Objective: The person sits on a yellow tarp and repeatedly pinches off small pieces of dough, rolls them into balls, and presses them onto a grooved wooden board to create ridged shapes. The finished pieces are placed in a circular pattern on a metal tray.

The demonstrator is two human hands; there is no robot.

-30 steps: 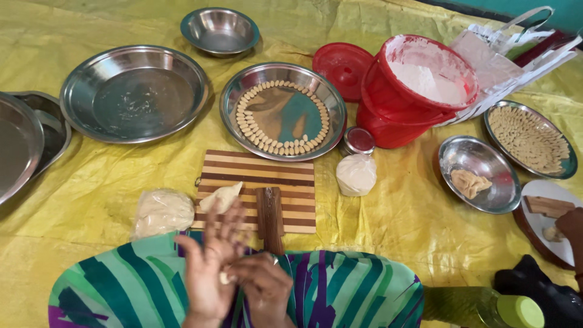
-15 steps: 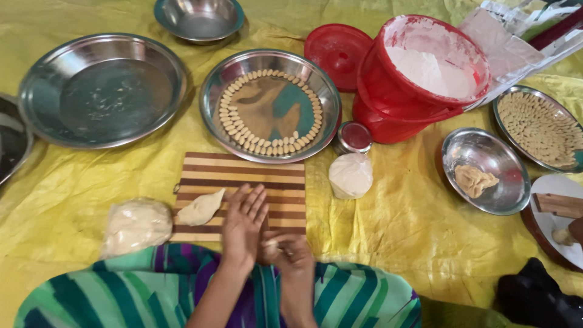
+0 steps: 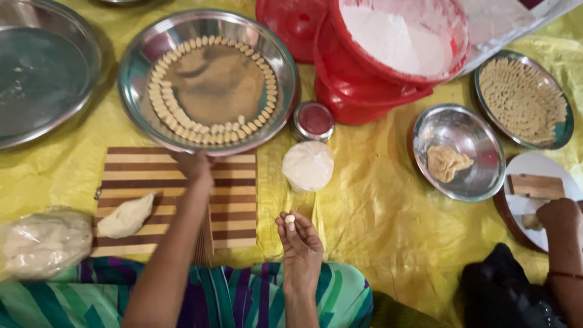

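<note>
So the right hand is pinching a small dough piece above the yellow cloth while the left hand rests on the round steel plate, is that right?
Not quite. The head view shows the left hand on the striped board, at its far edge, not on the steel plate. The rest holds: the right hand pinches a small dough piece above the yellow cloth.

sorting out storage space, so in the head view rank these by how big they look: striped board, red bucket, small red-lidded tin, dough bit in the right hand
1. striped board and red bucket: too close to rank, and the bucket is cut off by the frame
2. red-lidded tin
3. dough bit, pinched by the right hand
</note>
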